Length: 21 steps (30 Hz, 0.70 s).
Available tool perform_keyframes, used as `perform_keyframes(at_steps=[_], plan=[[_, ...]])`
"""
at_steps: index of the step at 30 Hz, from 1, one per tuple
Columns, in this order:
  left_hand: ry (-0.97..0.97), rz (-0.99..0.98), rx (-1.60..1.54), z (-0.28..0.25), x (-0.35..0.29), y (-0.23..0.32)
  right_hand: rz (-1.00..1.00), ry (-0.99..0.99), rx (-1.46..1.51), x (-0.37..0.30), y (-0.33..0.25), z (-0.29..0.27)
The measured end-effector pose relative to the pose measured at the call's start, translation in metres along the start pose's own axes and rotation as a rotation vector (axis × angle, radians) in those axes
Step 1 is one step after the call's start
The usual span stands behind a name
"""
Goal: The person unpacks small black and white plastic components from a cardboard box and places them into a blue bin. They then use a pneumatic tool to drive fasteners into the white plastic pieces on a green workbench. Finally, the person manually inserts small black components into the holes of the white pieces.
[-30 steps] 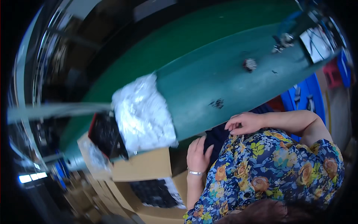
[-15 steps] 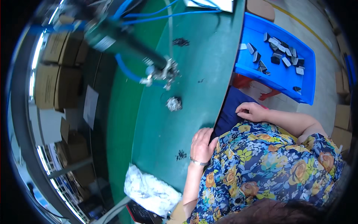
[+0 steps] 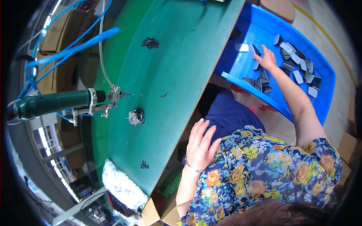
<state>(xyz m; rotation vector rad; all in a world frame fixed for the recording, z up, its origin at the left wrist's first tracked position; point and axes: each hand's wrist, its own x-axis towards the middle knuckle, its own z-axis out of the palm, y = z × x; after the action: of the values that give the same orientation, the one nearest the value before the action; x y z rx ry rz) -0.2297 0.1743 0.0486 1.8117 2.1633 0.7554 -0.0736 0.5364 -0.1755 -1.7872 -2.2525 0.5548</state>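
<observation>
My left hand (image 3: pixel 200 147), a bracelet at its wrist, is held by the table's near edge with its fingers stretched out and nothing in them. My right hand (image 3: pixel 267 59) reaches into a blue plastic bin (image 3: pixel 325 107) on the right. Its thumb and forefinger are apart, close beside a wedge-shaped black and grey piece (image 3: pixel 252 52); whether they touch it I cannot tell. Several similar pieces (image 3: pixel 298 77) lie loose in the bin, some showing a pale flat face.
A green-handled power screwdriver (image 3: pixel 62 103) on a bracket hangs over the green table (image 3: pixel 151 132). A clump of silvery small parts (image 3: pixel 135 117) and piles of small dark screw-like parts (image 3: pixel 151 42) lie there. A white plastic bag (image 3: pixel 122 184) sits at the lower left.
My right hand has gone from my lap into the blue bin. My left hand has lifted off the table edge, fingers spreading. The view has shifted, and the screwdriver appears farther left.
</observation>
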Motion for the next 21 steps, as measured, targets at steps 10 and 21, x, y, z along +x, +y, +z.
perform_keyframes(at_steps=[10, 21], plan=[[-0.044, -0.007, -0.631, -0.051, 0.011, 0.03, -0.041, 0.004, -0.061, 0.017, -0.012, 0.027], [0.132, 0.559, -1.424, -0.089, -0.043, 0.072, -0.079, 0.059, 1.099, -0.016, -0.009, -0.031]])
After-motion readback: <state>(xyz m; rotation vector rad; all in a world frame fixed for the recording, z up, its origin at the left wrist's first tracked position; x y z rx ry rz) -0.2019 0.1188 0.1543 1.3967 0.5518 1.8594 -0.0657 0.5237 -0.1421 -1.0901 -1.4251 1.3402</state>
